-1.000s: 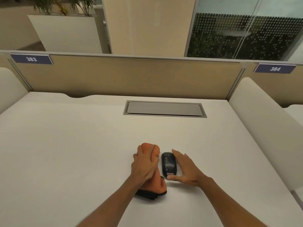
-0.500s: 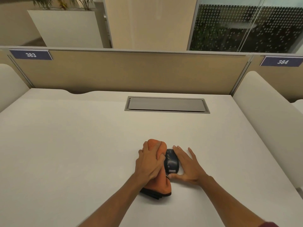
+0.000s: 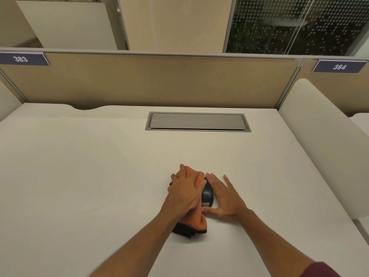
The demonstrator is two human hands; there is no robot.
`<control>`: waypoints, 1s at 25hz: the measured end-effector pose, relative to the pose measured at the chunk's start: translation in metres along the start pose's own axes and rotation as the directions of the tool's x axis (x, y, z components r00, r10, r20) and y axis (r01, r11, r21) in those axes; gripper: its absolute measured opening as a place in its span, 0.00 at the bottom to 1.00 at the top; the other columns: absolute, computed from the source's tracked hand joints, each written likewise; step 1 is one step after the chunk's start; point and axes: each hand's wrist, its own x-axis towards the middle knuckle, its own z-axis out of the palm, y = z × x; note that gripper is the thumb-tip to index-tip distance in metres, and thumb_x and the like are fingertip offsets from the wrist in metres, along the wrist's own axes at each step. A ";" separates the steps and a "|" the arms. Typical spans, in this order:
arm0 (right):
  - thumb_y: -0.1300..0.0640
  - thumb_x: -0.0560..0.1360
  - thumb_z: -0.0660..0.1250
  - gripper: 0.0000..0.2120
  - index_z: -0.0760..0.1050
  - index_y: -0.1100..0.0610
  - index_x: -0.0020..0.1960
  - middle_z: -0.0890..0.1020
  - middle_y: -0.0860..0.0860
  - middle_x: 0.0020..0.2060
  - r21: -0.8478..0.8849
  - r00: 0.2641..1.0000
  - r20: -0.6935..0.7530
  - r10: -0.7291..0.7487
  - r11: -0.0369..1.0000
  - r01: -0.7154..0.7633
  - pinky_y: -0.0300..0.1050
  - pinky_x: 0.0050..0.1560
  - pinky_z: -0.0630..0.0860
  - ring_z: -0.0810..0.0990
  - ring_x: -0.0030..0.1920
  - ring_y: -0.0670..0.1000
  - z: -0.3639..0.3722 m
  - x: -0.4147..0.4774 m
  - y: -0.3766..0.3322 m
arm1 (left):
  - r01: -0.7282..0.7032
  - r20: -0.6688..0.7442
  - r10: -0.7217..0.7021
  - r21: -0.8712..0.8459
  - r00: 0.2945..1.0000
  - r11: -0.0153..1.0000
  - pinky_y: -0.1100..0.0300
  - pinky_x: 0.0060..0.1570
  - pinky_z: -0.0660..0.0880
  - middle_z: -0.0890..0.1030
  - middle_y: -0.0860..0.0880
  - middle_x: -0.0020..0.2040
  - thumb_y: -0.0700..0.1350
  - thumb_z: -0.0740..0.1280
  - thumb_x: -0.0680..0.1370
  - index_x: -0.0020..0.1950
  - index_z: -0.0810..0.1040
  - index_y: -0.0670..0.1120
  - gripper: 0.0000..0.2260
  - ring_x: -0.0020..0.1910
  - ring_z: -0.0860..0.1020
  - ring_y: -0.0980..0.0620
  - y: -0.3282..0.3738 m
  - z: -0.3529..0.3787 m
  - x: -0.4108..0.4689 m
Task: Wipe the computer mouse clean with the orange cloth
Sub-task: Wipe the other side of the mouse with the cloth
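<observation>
A dark computer mouse (image 3: 207, 193) lies on the white desk (image 3: 99, 176), near the front centre. My right hand (image 3: 223, 196) cups it from the right, fingers along its far side and thumb at its near end. My left hand (image 3: 185, 191) presses the orange cloth (image 3: 196, 220) against the mouse's left side, and the cloth covers that half. The cloth has a dark underside that shows at its near end.
A grey cable-tray lid (image 3: 197, 121) is set into the desk behind the hands. A beige partition (image 3: 159, 80) with number plates 383 and 384 closes the far edge. A white rounded divider (image 3: 319, 140) borders the right side.
My left hand has shifted the cloth rightward onto the mouse, which lay uncovered beside it before. My right hand has closed in around the mouse.
</observation>
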 end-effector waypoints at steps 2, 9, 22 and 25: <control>0.22 0.68 0.56 0.53 0.45 0.53 0.80 0.53 0.47 0.79 -0.007 1.000 -0.002 0.002 1.000 -0.002 0.54 0.78 0.37 0.45 0.78 0.42 0.001 0.001 0.001 | 0.020 0.023 -0.021 0.043 1.000 0.999 0.40 0.68 0.66 0.50 0.45 0.80 0.63 0.51 0.82 0.75 0.63 0.58 0.23 0.74 0.60 0.37 0.005 -0.002 0.005; 0.21 0.68 0.57 0.53 0.46 0.51 0.80 0.57 0.46 0.78 -0.005 0.999 -0.041 0.024 1.000 -0.025 0.53 0.79 0.40 0.47 0.77 0.40 0.003 -0.001 -0.001 | -0.006 0.020 0.003 0.164 1.000 0.986 0.49 0.60 0.72 0.70 0.44 0.69 0.56 0.52 0.84 0.70 0.71 0.50 0.19 0.64 0.70 0.42 0.010 -0.024 0.027; 0.22 0.67 0.59 0.52 0.49 0.51 0.80 0.58 0.45 0.78 0.007 0.998 -0.065 0.025 1.000 -0.024 0.51 0.79 0.41 0.49 0.77 0.41 0.003 -0.001 -0.001 | -0.092 0.059 0.081 0.204 0.995 0.975 0.47 0.63 0.71 0.65 0.46 0.74 0.55 0.51 0.85 0.71 0.70 0.51 0.18 0.67 0.67 0.42 0.006 -0.025 0.025; 0.22 0.67 0.59 0.52 0.48 0.51 0.80 0.58 0.46 0.78 0.007 0.997 -0.063 0.033 0.999 -0.033 0.51 0.79 0.40 0.49 0.77 0.41 0.004 -0.001 0.001 | -0.131 0.001 0.133 0.168 0.991 0.977 0.48 0.63 0.71 0.64 0.47 0.74 0.54 0.51 0.85 0.70 0.71 0.52 0.18 0.67 0.67 0.42 -0.001 -0.030 0.024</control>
